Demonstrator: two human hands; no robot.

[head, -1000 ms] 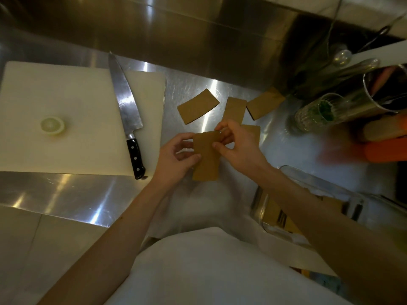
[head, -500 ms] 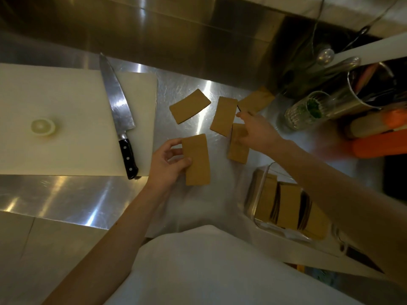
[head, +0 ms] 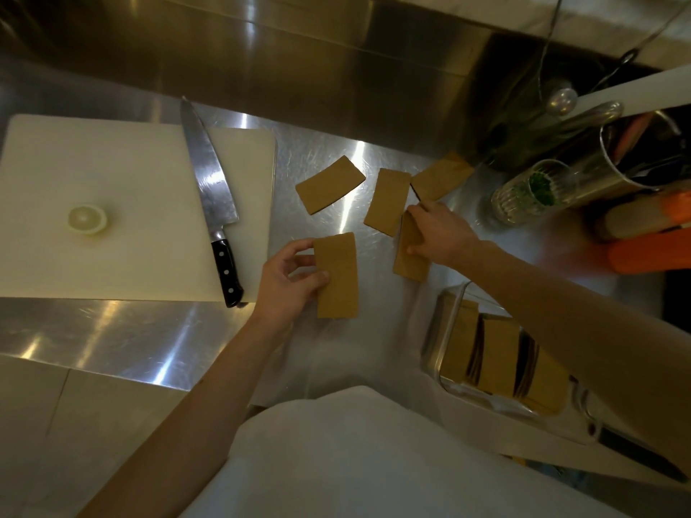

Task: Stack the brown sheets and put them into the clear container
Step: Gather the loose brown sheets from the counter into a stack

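My left hand (head: pixel 289 280) holds a brown sheet (head: pixel 338 276) by its left edge, just above the steel counter. My right hand (head: pixel 439 233) grips a second brown sheet (head: pixel 409 261) lying on the counter, fingers on its top and left edge. Three more brown sheets lie loose further back: one to the left (head: pixel 329 185), one in the middle (head: pixel 387 200), one to the right (head: pixel 443 175). The clear container (head: pixel 445 330) stands at the near right with several brown sheets upright inside; my right forearm crosses over its far side.
A white cutting board (head: pixel 131 203) on the left carries a chef's knife (head: pixel 211 196) and a pale round slice (head: pixel 87 218). At the back right stand a glass jar (head: pixel 527 192), a metal utensil holder (head: pixel 628 162) and orange items (head: pixel 650 252). A steel backsplash rises behind.
My right hand left the sheet both hands held and reached back right, closing on another sheet on the counter. My left hand keeps its sheet, now alone.
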